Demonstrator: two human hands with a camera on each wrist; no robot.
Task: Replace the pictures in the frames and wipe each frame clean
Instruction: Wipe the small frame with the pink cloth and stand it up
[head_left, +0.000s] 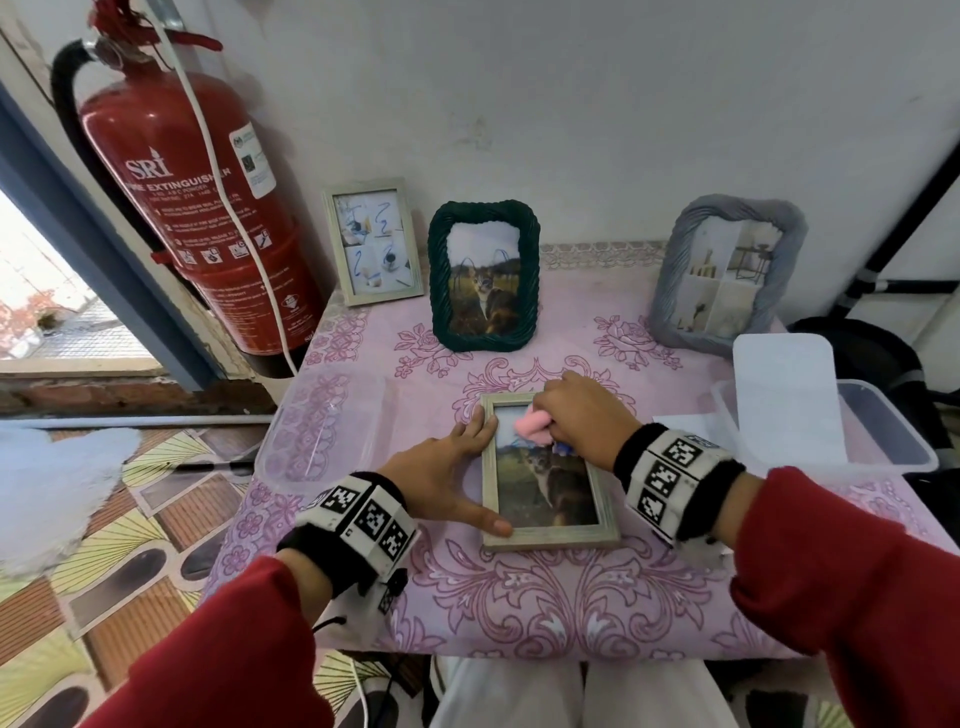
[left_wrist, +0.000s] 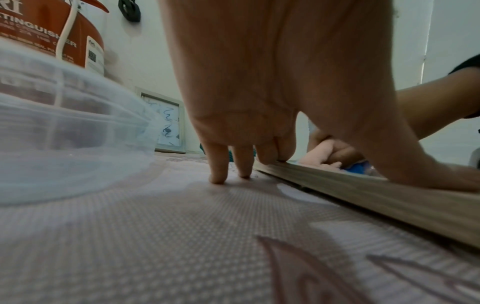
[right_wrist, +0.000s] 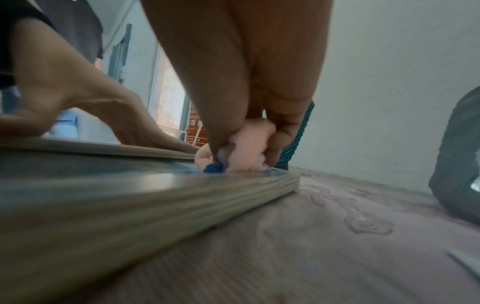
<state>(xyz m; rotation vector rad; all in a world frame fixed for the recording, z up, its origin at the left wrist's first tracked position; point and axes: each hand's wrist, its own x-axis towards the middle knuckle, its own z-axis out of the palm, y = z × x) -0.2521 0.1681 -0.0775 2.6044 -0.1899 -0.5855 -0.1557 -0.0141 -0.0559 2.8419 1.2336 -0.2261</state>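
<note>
**Cloth on the glass, frame pinned flat**

A pale frame (head_left: 550, 538) lay face up on the bench (head_left: 519, 597), a cat picture (head_left: 545, 483) under its glass. The right hand (head_left: 584, 410) had its grip curled tight round a bunched pink cloth (head_left: 532, 428), which touched the glass at the frame's far end; the right wrist view showed the fingers (right_wrist: 283, 131) wrapped over the cloth (right_wrist: 249, 146) with a bit of blue (right_wrist: 214, 167) at its underside against the glass. What the blue thing was could not be told.

Left of that grip, the left hand (head_left: 441, 467) lay spread and held nothing: its thumb (head_left: 483, 522) pressed on the frame's near left corner, and in the left wrist view two fingertips (left_wrist: 272, 158) rested on the frame's edge (left_wrist: 389, 197) while two more touched the bench cover.

Beyond the grip, upright at the wall, stood a second pale frame (head_left: 371, 241), a green frame (head_left: 483, 275) with another cat picture, and, well to the right, a grey frame (head_left: 727, 270). A clear tub (head_left: 322, 431) sat just left of the left hand; another tub (head_left: 883, 447) with a lid (head_left: 784, 395) leaning in it sat right of the right wrist. A red extinguisher (head_left: 197, 208) hung off the bench's left.
</note>
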